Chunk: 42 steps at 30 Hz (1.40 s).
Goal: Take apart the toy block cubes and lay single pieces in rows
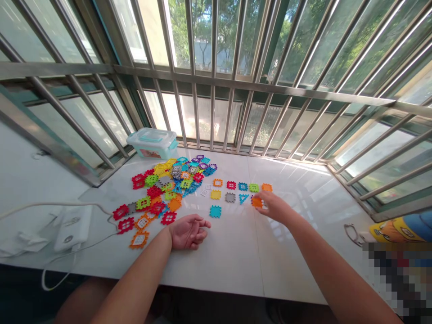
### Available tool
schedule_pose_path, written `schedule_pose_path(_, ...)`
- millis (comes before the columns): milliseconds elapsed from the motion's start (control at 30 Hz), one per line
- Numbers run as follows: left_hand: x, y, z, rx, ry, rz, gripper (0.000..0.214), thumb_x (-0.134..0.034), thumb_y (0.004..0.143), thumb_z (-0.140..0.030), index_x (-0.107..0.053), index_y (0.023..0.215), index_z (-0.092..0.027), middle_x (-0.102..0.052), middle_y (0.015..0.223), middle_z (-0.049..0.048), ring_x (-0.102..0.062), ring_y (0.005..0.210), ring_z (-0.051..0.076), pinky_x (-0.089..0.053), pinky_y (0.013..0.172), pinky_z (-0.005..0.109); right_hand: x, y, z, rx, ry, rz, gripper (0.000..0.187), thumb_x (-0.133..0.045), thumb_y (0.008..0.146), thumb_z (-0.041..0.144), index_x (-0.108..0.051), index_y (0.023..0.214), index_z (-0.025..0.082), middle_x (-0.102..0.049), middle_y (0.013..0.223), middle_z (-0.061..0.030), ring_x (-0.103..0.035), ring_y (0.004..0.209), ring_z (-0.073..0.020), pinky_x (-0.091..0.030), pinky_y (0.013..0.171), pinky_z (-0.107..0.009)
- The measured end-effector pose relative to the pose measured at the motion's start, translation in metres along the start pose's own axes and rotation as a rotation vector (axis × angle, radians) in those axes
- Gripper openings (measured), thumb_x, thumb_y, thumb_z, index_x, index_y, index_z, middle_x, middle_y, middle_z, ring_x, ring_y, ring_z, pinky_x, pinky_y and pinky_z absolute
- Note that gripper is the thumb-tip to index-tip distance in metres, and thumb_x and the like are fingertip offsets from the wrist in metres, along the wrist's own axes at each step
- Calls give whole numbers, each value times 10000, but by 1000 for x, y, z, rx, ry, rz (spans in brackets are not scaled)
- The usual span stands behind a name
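Observation:
My right hand [270,207] is closed on an orange square tile [257,202] with notched edges, at the right end of a row of loose tiles. Left of it lie a blue triangle tile [243,198], a grey tile [230,197] and a yellow tile [216,195]. A row behind holds orange, red [231,185], blue and green [254,187] tiles. Palm up, my left hand [189,231] rests on the tabletop with loosely curled fingers and nothing in it. Just beyond its fingertips lies a turquoise tile [215,211].
A heap of mixed tiles [165,181] spreads over the left of the white table [229,256]. Behind it stands a lidded plastic box [152,143]. A white power bank [72,228] with cables lies at left. Metal window bars [213,112] edge the back; a yellow-blue item [401,228] is at right.

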<state>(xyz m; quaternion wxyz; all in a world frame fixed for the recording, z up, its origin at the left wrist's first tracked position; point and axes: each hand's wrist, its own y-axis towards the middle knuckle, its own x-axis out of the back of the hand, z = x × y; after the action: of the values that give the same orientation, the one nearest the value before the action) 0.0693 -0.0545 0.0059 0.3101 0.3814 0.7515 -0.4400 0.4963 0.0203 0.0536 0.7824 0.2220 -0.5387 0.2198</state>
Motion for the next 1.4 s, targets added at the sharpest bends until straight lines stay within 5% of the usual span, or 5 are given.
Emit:
schedule_pose_path(167, 2, 1, 0, -6, 3, 8, 319, -564, 941, -466, -699, 1084, -214, -522, 668, 6, -332, 519, 132, -396, 557, 276, 23, 16, -72, -185, -137, -51, 409, -689, 866, 286, -630, 1268, 240, -689, 1249, -106, -661, 1127, -298, -525, 983, -424)
schedule_pose_path(367, 3, 1, 0, -7, -2, 3, 312, -569, 933, -457, -695, 1080, -212, -521, 667, 5, -338, 515, 134, -389, 550, 276, 23, 30, -106, -241, -157, 12, 445, -690, 821, 271, -632, 1260, 227, -699, 1235, -117, -665, 1145, -305, -513, 1028, -438)
schedule_pose_path(1400, 6, 1, 1, -9, 4, 3, 315, -569, 917, -441, -689, 1106, -220, -506, 672, 6, -361, 526, 147, -395, 565, 282, 19, 44, -113, -202, -116, 111, 382, -673, 861, 312, -689, 1236, 239, -690, 1258, -100, -663, 1120, -278, -511, 1032, -411)
